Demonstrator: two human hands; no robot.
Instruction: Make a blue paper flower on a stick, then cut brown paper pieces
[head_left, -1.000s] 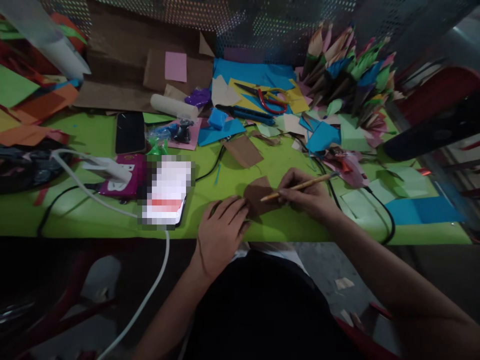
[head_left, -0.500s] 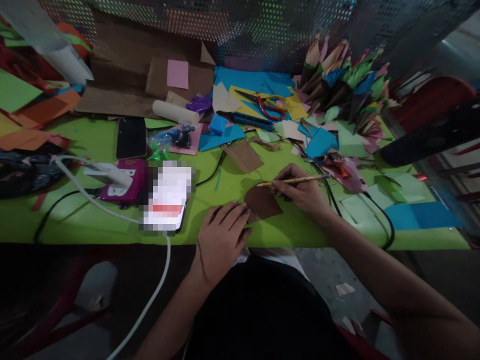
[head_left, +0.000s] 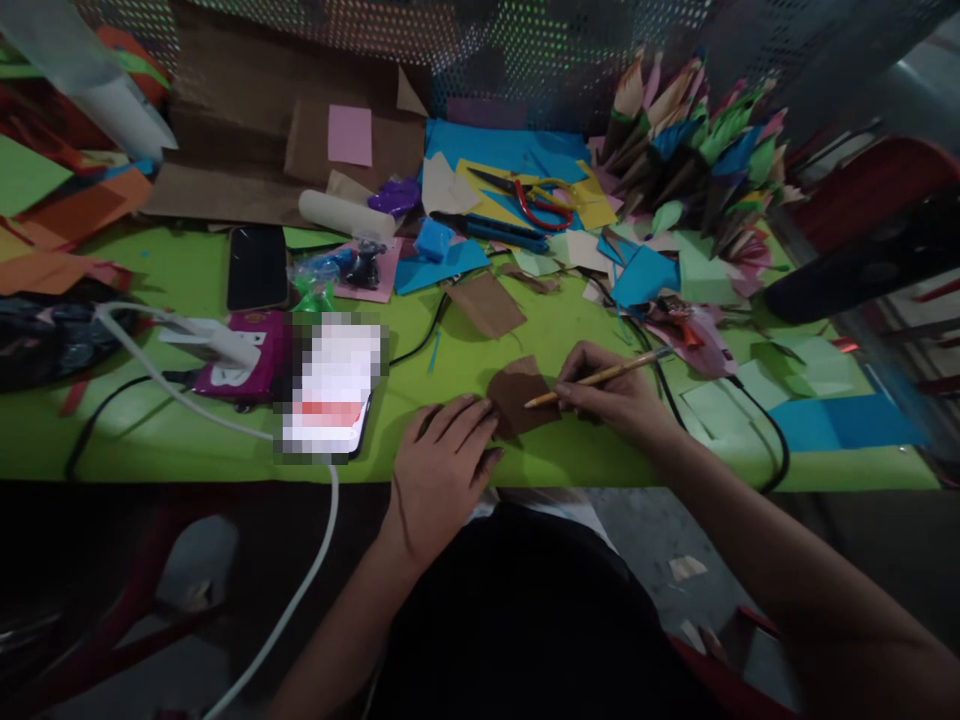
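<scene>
My right hand pinches a wooden pencil, its tip over the right part of a small brown piece of paper. Whether the tip touches the paper I cannot tell. My left hand lies palm down with fingers stretched out, the fingertips at the paper's left edge. Another brown paper piece lies farther back. To the left of my left hand is a lit phone with a blurred screen.
A purple power strip with plugs and cables stands left, near a dark phone. Red-and-yellow-handled scissors and a blue cutter lie behind. Paper flowers stand back right; a glue gun lies right.
My right hand has moved a little down and right, bringing the pencil tip from the paper's upper edge to its right part. My left hand stays on the paper's left edge.
</scene>
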